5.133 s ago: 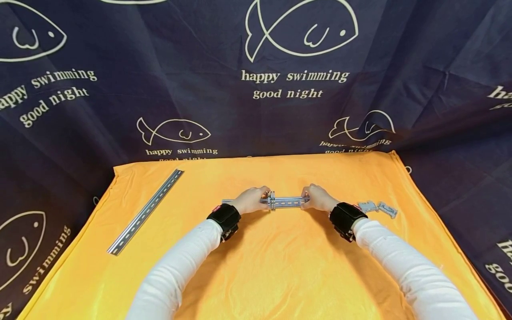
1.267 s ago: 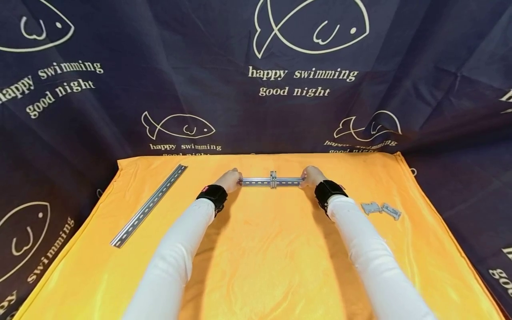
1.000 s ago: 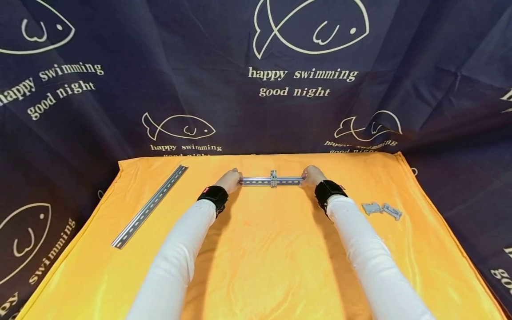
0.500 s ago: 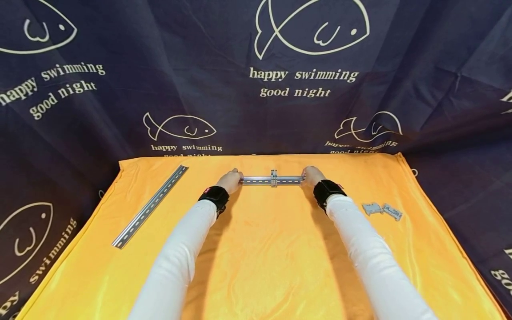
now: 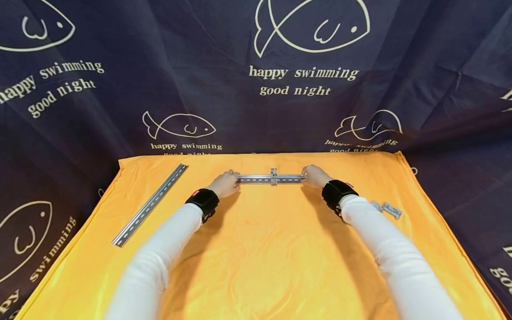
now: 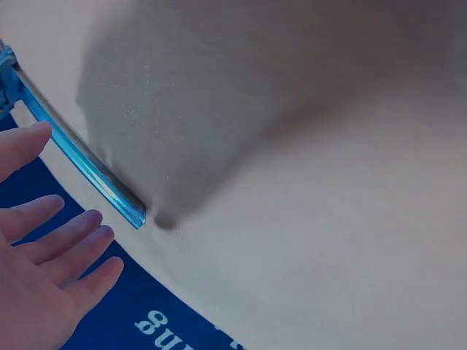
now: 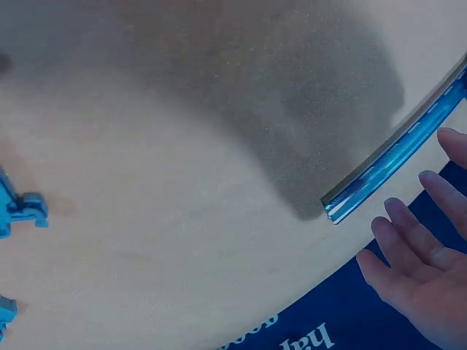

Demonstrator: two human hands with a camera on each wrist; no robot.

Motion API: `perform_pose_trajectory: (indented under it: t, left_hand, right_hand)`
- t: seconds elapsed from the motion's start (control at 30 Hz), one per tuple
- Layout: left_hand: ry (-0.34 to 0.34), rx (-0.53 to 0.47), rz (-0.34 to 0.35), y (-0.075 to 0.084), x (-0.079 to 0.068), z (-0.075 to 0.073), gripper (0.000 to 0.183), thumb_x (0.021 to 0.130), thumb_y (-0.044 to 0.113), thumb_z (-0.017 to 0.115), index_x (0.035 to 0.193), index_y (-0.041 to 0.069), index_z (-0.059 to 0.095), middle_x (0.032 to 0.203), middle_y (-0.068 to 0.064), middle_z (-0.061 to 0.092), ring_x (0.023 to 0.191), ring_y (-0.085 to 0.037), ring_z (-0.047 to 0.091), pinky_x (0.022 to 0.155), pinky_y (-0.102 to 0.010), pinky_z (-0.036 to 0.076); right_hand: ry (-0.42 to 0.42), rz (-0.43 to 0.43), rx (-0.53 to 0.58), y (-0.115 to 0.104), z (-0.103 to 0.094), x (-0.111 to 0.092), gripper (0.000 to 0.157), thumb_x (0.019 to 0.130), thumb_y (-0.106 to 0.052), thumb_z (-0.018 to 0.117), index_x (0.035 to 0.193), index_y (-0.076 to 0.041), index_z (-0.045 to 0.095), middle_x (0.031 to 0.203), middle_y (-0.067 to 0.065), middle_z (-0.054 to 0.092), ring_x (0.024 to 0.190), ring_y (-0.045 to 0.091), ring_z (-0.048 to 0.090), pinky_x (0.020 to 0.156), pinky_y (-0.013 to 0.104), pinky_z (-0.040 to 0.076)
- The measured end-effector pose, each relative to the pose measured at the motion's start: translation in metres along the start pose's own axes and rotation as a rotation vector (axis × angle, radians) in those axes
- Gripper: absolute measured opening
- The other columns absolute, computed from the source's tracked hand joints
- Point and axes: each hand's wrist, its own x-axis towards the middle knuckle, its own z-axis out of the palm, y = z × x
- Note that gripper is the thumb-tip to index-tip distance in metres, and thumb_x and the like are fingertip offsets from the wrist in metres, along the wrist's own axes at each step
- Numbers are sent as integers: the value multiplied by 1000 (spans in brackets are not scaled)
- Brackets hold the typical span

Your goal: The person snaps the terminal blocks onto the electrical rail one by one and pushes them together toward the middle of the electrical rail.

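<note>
The fingers (image 6: 79,257) of the left hand (image 5: 225,183) are loosely extended, grasping nothing; those of the right hand (image 5: 316,176) are likewise released. Between them the slotted rail (image 5: 290,179) lies on the orange cloth (image 5: 260,249), grey blocks (image 5: 274,176) across its middle. A fingertip brushing either end could skew it. Farther out, the right sleeve (image 5: 400,249), dropping low, might sweep aside the loose grey pieces (image 5: 392,210) it partly hides; the second rail (image 5: 150,206) lies well apart, seemingly safe.
</note>
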Motion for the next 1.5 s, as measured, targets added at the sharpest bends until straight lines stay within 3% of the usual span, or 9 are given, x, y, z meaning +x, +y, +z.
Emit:
perform_pose_trajectory:
  t: [0.17,0.4,0.43,0.67,1.07,1.17,1.5]
  left_hand:
    - [55,-48,14,-10,-16,-6,42,83,17,58,117,-7,50,102,-20,53,95,-32,52,82,-41,41]
    - [150,-68,-7,-30,-41,-9,36,85,12,54,113,-10,52,98,-23,55,89,-33,53,80,-42,42]
    - [163,-66,-8,-33,-44,-9,35,85,12,53,112,-10,52,97,-23,55,88,-33,53,79,-42,43]
    - [207,-34,-31,-51,-67,-9,32,85,12,54,108,-10,54,95,-24,55,85,-34,54,77,-42,44]
    - [209,-1,-108,-89,-105,-13,37,81,9,57,109,-14,50,105,-30,53,98,-43,50,84,-48,39]
    - [208,-11,-140,-96,-113,-15,38,81,9,57,110,-14,50,106,-32,52,97,-44,50,80,-50,40]
    - [150,-50,-278,-113,-136,-22,41,84,13,53,114,-14,47,101,-33,48,90,-47,49,73,-54,40]
  right_hand:
    - [-111,54,89,-52,-50,-37,34,77,-24,68,100,0,62,97,15,61,91,30,56,82,39,40]
    - [-97,-1,154,-108,-98,-93,31,81,-22,63,100,2,60,93,14,61,85,27,56,76,36,41]
    - [-124,33,133,-122,-107,-103,30,82,-17,62,103,5,59,96,18,60,89,31,55,79,41,41]
    - [-99,-13,87,-136,-112,-127,31,83,-13,60,104,10,57,97,23,58,89,34,54,79,40,42]
    - [-52,-13,141,-138,-110,-147,27,83,-9,58,101,11,57,95,24,58,90,36,53,80,42,41]
    - [-51,-6,159,-136,-110,-152,28,84,-10,57,103,11,56,96,25,58,91,37,53,80,43,41]
    - [-54,-21,71,-133,-109,-168,25,84,-10,58,105,5,58,99,20,57,93,35,54,80,41,42]
